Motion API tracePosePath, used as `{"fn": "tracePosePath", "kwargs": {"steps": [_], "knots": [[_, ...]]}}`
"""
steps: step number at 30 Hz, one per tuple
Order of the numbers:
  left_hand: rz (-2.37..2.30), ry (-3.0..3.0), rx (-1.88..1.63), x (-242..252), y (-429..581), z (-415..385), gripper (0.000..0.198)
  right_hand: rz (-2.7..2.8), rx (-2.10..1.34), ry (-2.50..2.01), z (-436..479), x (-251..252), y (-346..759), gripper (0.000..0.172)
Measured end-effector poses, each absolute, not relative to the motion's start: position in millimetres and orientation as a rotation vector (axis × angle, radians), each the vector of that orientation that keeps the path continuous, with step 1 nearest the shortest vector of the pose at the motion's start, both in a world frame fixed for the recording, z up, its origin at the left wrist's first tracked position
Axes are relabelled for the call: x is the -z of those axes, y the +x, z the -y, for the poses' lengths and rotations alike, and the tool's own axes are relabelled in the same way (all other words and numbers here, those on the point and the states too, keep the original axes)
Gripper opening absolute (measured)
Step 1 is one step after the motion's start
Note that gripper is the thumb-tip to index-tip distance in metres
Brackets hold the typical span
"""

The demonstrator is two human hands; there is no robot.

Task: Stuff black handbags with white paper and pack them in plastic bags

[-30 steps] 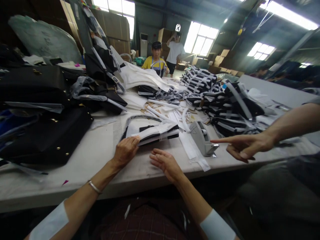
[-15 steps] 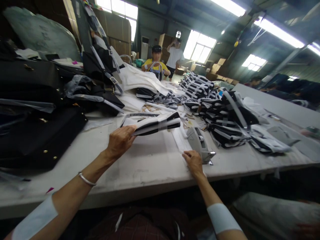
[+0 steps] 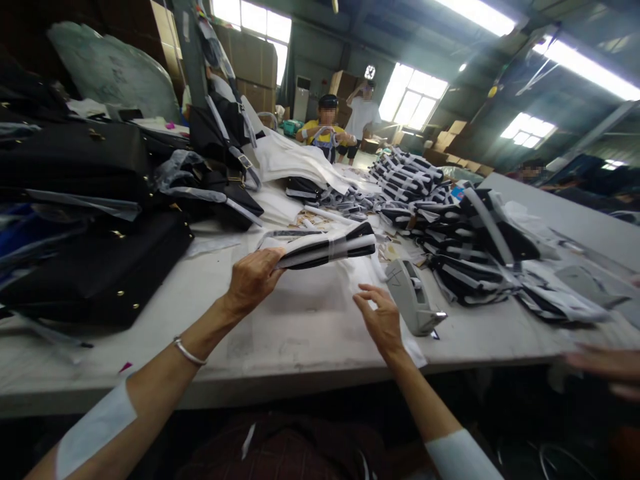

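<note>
My left hand (image 3: 255,279) is closed round the near end of a bundle of black straps (image 3: 333,248) wrapped in white, with a translucent band round its middle. The bundle is held above the white tabletop (image 3: 295,333), its far end pointing right. Over a strip of thin white sheet (image 3: 363,270), my right hand (image 3: 379,317) has its fingers apart, thumb and forefinger curved, and nothing shows between them. Just right of those fingers stands a grey tape dispenser (image 3: 407,297). Part of the white strip is hidden behind my right hand and wrist.
Black bags (image 3: 95,267) are stacked at the left. Similar wrapped strap bundles (image 3: 465,267) pile up right of the dispenser. White sheets (image 3: 295,163) lie farther back. A co-worker's blurred hand (image 3: 607,367) is at the right edge; a person in yellow (image 3: 325,133) is across the table.
My right hand has lifted off the table, its fingers spreading apart. The view has shifted left. My left hand still holds the bundle. A co-worker's hand has come in at the right.
</note>
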State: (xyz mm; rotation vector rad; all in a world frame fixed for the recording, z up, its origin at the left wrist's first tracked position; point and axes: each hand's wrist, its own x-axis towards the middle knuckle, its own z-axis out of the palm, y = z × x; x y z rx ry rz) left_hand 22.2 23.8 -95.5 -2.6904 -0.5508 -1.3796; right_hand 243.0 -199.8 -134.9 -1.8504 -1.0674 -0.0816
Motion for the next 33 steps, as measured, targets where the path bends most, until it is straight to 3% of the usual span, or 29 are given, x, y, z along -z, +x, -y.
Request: {"fn": "tracePosePath", "kwargs": {"steps": [4, 7, 14, 17, 21, 33], "knots": [[0.539, -2.672, 1.435, 86.8, 16.7, -30.2, 0.027, 1.248, -0.393, -1.761, 204.5, 153.2, 180.9, 0.004], [0.48, -2.665, 1.455, 83.3, 14.5, -34.1, 0.028, 1.324, -0.587, -1.809, 209.7, 153.6, 170.7, 0.009], [0.426, -2.679, 1.489, 80.0, 23.5, -35.5, 0.028, 0.938, -0.254, -1.966, 153.7, 147.9, 210.6, 0.031], [0.437, -2.685, 1.523, 77.7, 24.6, -36.0, 0.03, 1.036, -0.398, -1.97, 135.8, 170.8, 195.7, 0.05], [0.427, -2.676, 1.518, 78.1, 18.8, -35.5, 0.028, 1.388, -0.698, -1.68, 139.7, 184.3, 161.2, 0.059], [0.365, -2.667, 1.497, 90.7, 13.0, -33.8, 0.024, 1.075, -0.463, -1.946, 87.5, 180.6, 218.6, 0.041]]}}
